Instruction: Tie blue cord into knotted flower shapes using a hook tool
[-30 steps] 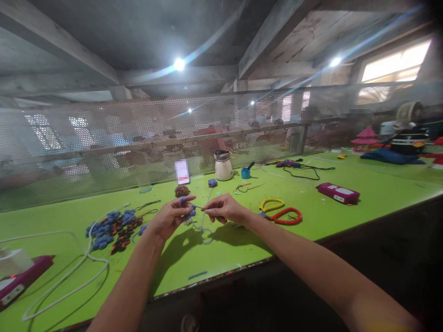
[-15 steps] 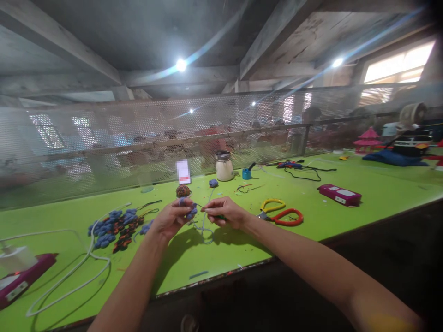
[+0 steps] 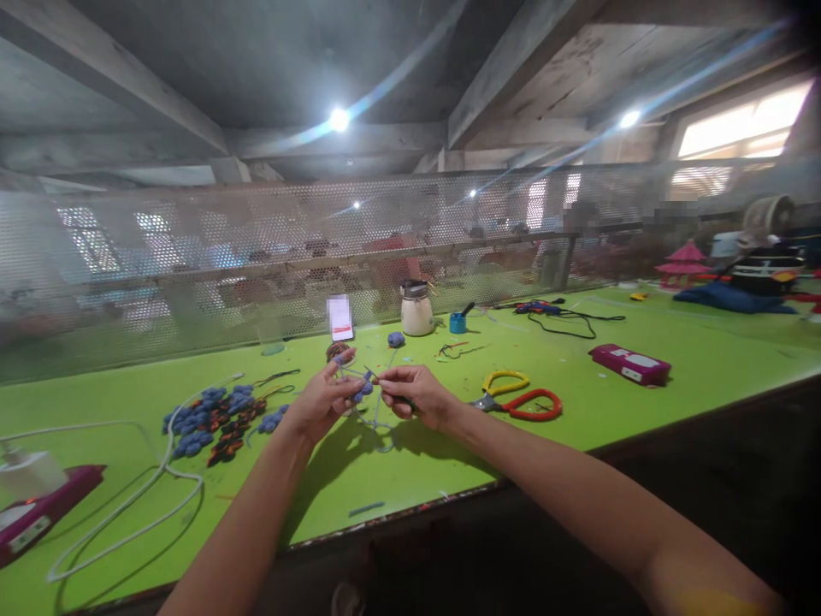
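My left hand (image 3: pixel 319 400) pinches a small blue-purple crochet piece (image 3: pixel 363 390) between thumb and fingers, with yarn looped over its raised index finger. In my right hand (image 3: pixel 420 395) is a crochet hook (image 3: pixel 374 375), its green handle partly hidden by the palm; the tip meets the piece. Blue yarn (image 3: pixel 383 443) trails in a loop on the table below, and a small blue yarn ball (image 3: pixel 396 340) sits behind. A brownish multicoloured yarn ball (image 3: pixel 336 352) is partly covered by my left fingers. Left of my hand lie blue and black-orange crochet pieces (image 3: pixel 209 419).
Scissors (image 3: pixel 522 398) with yellow and red handles lie right of my right hand. A phone (image 3: pixel 340 318), a lidded jar (image 3: pixel 416 310) and a blue pot (image 3: pixel 457 322) stand along the mesh screen. White cable (image 3: pixel 170 445) and purple power strips (image 3: pixel 629 364) rest on the green table.
My left index finger has lifted, stretching the yarn into view. The crochet piece has shifted slightly right, and the hook tip now points up at it.
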The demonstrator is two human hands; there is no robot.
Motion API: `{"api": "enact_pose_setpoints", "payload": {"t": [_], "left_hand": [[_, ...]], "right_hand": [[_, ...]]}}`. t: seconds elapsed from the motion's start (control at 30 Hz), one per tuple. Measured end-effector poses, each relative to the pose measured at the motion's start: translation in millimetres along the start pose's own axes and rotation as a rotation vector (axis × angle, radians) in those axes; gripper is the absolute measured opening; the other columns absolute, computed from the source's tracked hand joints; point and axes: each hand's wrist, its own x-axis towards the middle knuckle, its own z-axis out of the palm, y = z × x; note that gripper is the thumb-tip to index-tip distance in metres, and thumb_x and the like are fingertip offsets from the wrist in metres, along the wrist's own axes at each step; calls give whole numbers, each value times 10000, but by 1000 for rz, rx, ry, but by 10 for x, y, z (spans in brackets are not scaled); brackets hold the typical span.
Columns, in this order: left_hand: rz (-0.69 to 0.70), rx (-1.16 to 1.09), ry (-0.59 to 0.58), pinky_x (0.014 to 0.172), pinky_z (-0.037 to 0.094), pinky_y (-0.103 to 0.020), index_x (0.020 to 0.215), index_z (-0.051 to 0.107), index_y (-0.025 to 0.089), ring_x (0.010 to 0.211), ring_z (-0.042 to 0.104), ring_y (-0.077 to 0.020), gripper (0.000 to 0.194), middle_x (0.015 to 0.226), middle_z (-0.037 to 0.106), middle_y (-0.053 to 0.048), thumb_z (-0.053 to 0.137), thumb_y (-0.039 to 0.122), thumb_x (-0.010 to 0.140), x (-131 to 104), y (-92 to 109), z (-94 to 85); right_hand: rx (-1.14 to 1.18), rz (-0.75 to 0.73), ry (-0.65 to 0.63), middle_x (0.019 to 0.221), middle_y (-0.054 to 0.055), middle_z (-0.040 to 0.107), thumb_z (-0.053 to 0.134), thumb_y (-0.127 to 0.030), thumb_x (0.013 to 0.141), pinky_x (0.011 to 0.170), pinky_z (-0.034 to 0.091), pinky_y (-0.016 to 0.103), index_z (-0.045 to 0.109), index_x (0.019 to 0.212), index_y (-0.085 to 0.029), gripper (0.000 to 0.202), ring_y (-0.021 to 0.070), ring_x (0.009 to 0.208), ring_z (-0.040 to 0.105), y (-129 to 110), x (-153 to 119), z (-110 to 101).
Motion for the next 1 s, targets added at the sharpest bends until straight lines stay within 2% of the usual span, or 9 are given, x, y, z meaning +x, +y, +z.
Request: {"api": "enact_pose_setpoints", "payload": {"t": [0.1, 0.2, 0.3, 0.53, 0.63, 0.77, 0.87, 1.0], "left_hand": [[97, 98, -7, 617, 484, -212, 1388, 361, 160, 636, 649, -135, 919, 674, 671, -2, 794, 44, 586, -31, 8, 45], [141, 154, -26, 648, 479, -229, 1443, 270, 150, 652, 634, -129, 1007, 704, 664, 0, 794, 51, 589, -55, 9, 78], [154, 188, -45, 664, 475, -245, 1471, 188, 142, 658, 630, -135, 1071, 713, 672, -13, 794, 60, 592, -72, 10, 99], [163, 227, -25, 674, 479, -276, 1492, 92, 174, 640, 652, -164, 1180, 671, 691, -15, 811, 72, 562, -73, 5, 115], [119, 254, -2, 631, 463, -254, 1488, 130, 161, 606, 642, -157, 1157, 660, 693, -26, 814, 80, 558, -56, 3, 85], [-13, 292, 11, 539, 407, -204, 1461, 231, 129, 544, 600, -124, 1063, 635, 672, -15, 787, 72, 557, -34, 11, 24], [-60, 399, 9, 534, 397, -203, 1452, 257, 112, 514, 562, -106, 1018, 578, 632, 25, 743, 52, 559, -13, -11, -8], [16, 652, -31, 557, 417, -239, 1472, 209, 117, 511, 552, -130, 1020, 504, 578, 70, 695, 60, 577, 26, -110, -10]], "right_hand": [[-78, -44, 32, 518, -41, 591, 782, -360, 634, 335, 276, 184, 683, 941, -118, 403, 35, 325, 389, 3, 11, -6], [-159, -92, 36, 519, -59, 576, 744, -361, 683, 337, 279, 183, 632, 1159, -136, 538, 36, 325, 383, 0, 6, 4], [-185, -97, 29, 514, -66, 549, 714, -343, 712, 340, 271, 183, 608, 1219, -130, 560, 34, 330, 368, 10, 6, 16], [-115, -53, 74, 501, -59, 539, 720, -305, 682, 345, 263, 189, 634, 1180, -106, 543, 36, 336, 356, 62, 30, 23], [-95, -47, 98, 488, -58, 543, 719, -287, 664, 341, 250, 188, 652, 1139, -95, 516, 40, 333, 363, 61, 21, 35], [-159, -41, 90, 480, -55, 553, 704, -286, 667, 332, 243, 186, 680, 1065, -86, 446, 43, 327, 376, 36, -8, 54], [-249, -5, 71, 464, -57, 551, 693, -269, 678, 339, 256, 182, 705, 995, -91, 364, 40, 328, 376, 31, -24, 66], [-310, 97, 100, 429, -48, 545, 683, -171, 687, 330, 247, 186, 721, 924, -77, 258, 40, 305, 366, 84, -13, 64]]}}
